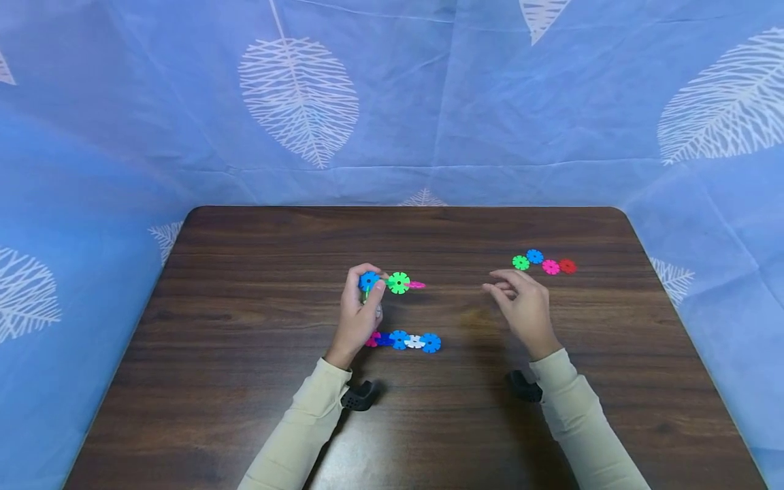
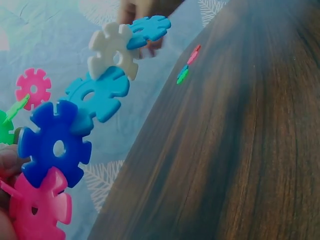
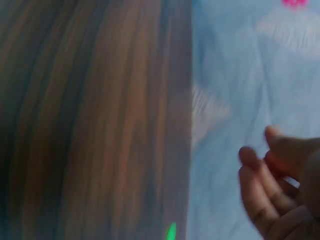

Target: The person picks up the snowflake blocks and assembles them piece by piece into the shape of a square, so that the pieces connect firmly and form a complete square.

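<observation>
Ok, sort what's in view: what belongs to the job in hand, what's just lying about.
Part of the job:
left hand, gripping the chain of joined discs
right hand, holding nothing
group of four discs beyond it, probably pieces to add

Just around:
table, the work surface
leaf-patterned cloth
black wrist devices, worn

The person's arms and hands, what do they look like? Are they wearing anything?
The left hand and right hand wear no gloves. The left sleeve and right sleeve are long, plain and pale cream. A small black left device and a similar right device sit at the wrists.
</observation>
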### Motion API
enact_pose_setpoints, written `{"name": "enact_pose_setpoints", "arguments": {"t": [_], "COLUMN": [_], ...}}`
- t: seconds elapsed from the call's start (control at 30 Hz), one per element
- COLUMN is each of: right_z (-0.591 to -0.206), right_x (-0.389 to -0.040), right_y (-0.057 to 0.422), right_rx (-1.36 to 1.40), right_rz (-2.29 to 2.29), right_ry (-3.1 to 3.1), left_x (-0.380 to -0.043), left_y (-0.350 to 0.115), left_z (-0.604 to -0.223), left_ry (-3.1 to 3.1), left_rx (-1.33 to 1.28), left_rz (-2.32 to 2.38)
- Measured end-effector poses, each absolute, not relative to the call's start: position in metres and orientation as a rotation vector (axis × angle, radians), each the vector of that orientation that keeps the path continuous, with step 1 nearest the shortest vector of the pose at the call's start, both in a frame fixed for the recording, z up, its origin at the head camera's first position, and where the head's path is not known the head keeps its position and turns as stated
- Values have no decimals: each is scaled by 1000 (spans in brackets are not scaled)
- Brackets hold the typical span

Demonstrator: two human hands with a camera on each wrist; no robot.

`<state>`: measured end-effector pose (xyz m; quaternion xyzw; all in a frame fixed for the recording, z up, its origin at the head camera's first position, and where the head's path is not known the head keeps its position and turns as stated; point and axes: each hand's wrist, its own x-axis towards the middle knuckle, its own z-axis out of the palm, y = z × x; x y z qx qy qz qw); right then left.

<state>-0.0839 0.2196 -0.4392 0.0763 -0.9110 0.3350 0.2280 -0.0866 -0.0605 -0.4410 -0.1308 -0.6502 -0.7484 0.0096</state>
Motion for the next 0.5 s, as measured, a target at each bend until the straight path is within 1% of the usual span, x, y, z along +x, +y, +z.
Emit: {"name": "enact_pose_setpoints", "arguments": {"t": [0.3, 0.4, 0.5], "right_z": [-459, -462, -465], "right_x": [-101, -110, -118], "right_y": [289, 303, 313], "right_rx": [-421, -539, -550], "right_rz": [825, 787, 762], "right_ry": [-2698, -2735, -2775], "left_x": [-87, -88, -88], "left_y": [-62, -63, -63], "left_z": [-439, -439, -439], "left_ry": [-2044, -2034, -2026], "left_rx": [-398, -380, -372], "left_rz": [-2336, -2339, -2329]}}
